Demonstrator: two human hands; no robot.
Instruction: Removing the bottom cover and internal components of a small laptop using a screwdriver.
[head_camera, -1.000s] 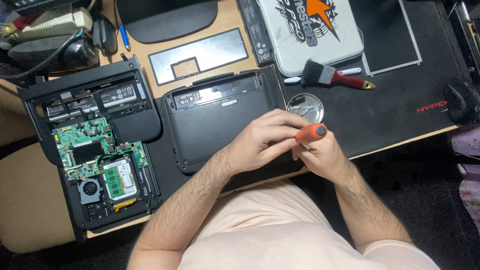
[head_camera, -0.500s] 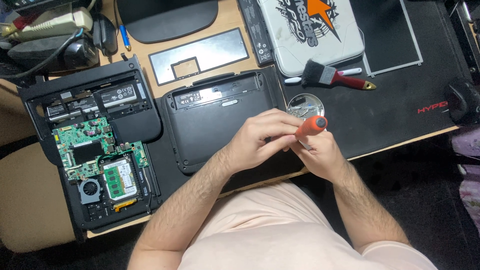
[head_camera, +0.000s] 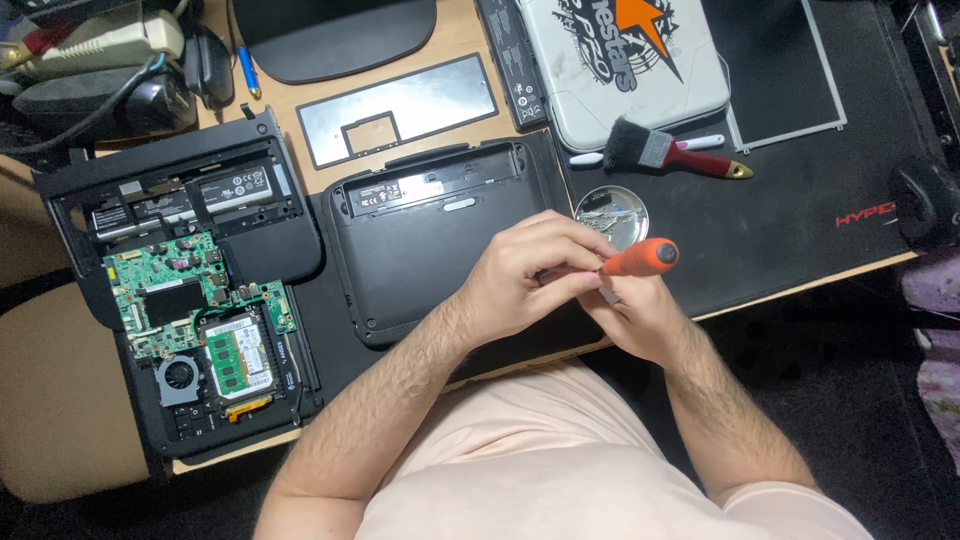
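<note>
Screwdriver (head_camera: 640, 258): shaft and tip hidden between left hand (head_camera: 525, 275) and right hand (head_camera: 640, 315); only orange handle shows. Whatever small part sits pinched there, covered by fingers, can't tell. Near corner of black bottom cover (head_camera: 420, 250) hidden under left hand. Small round metal dish (head_camera: 612, 213) just beyond the screwdriver: contents too small to make out. White laptop lid (head_camera: 625, 60) beyond the dish, cut by top edge. Dark object (head_camera: 925, 200) far right of the dish, cut by frame edge, unidentifiable.
</note>
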